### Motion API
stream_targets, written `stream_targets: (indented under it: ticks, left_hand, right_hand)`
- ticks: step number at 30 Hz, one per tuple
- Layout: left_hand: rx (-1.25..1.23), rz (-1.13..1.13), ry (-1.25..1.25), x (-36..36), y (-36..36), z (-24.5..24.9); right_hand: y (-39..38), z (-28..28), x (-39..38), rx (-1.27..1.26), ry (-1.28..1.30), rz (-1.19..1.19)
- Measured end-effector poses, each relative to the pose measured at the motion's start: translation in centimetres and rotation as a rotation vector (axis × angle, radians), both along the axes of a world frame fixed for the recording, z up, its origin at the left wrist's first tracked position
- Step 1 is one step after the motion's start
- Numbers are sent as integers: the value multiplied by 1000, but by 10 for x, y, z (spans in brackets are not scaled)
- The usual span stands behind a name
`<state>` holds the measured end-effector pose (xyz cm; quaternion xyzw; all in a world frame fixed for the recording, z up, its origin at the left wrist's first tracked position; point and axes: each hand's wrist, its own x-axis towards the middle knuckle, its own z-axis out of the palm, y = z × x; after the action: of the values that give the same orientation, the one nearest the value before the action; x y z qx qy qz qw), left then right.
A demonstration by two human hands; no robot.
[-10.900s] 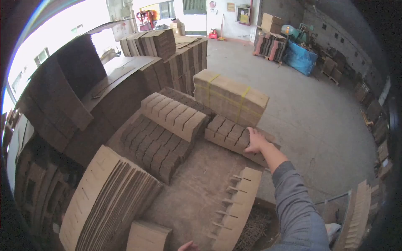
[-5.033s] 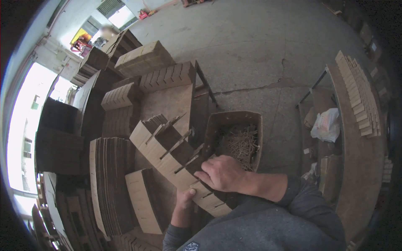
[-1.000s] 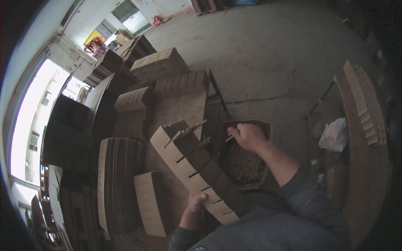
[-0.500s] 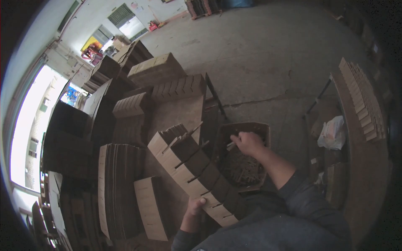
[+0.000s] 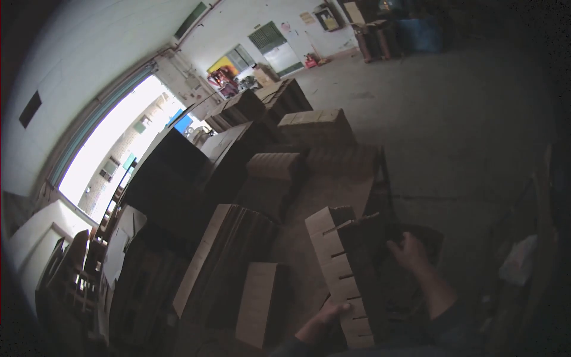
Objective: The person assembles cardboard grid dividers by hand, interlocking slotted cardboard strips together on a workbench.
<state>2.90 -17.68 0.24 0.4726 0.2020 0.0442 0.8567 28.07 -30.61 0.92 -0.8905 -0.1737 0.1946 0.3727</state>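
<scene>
My left hand (image 5: 327,315) is closed on the lower left side of a stack of slotted cardboard strips (image 5: 333,256), its thumb on the pale slotted face. The stack stands tilted, its dark side facing right. My right hand (image 5: 411,254) is just right of the stack's upper part, above a dark bin (image 5: 433,233). Its thumb and forefinger are apart and I see nothing between them. Shadow hides the bin's contents and the lower part of the stack.
Cardboard stacks (image 5: 205,256) and a smaller pale bundle (image 5: 257,303) stand left on the work table (image 5: 327,190). Further back are more cardboard bundles (image 5: 318,126). A white plastic bag (image 5: 518,259) hangs or lies at the right. A bright doorway (image 5: 119,149) is at the left.
My right hand has left the bin's middle, where it pinched thin cardboard scraps, and its fingers have parted beside the stack. The stack is more upright. The view has swung left and darkened.
</scene>
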Motion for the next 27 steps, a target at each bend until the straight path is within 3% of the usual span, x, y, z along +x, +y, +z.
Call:
stream_targets:
  ticks: [3, 5, 8, 9, 11, 12, 17, 18, 21, 24, 27]
  left_hand:
    - [90, -90, -47, -4, 18, -9]
    - [86, -82, 42, -9, 17, 7]
    - [179, -236, 69, -9, 35, -1]
    - [202, -271, 68, -3, 49, -17]
    - [85, -121, -45, 10, 91, -70]
    - [55, -84, -71, 21, 103, -72]
    - [205, 151, -339, 108, 124, 62]
    - [69, 131, -386, 111, 132, 60]
    - [8, 61, -393, 114, 132, 70]
    - [9, -93, -307, 115, 133, 73]
    - [49, -105, -312, 118, 133, 75]
  right_hand:
    - [28, 43, -34, 264, 353, 142]
    - [53, 56, -63, 675, 158, 321]
    - [57, 53, -65, 811, 160, 410]
    - [57, 54, -62, 820, 174, 424]
    - [55, 63, -61, 781, 235, 447]
    - [55, 65, -63, 771, 251, 452]
    - [73, 41, -78, 457, 215, 442]
    - [77, 37, -81, 395, 200, 423]
    - [69, 57, -74, 237, 256, 483]
    - [64, 64, -68, 362, 174, 507]
    - [46, 99, -53, 501, 44, 354]
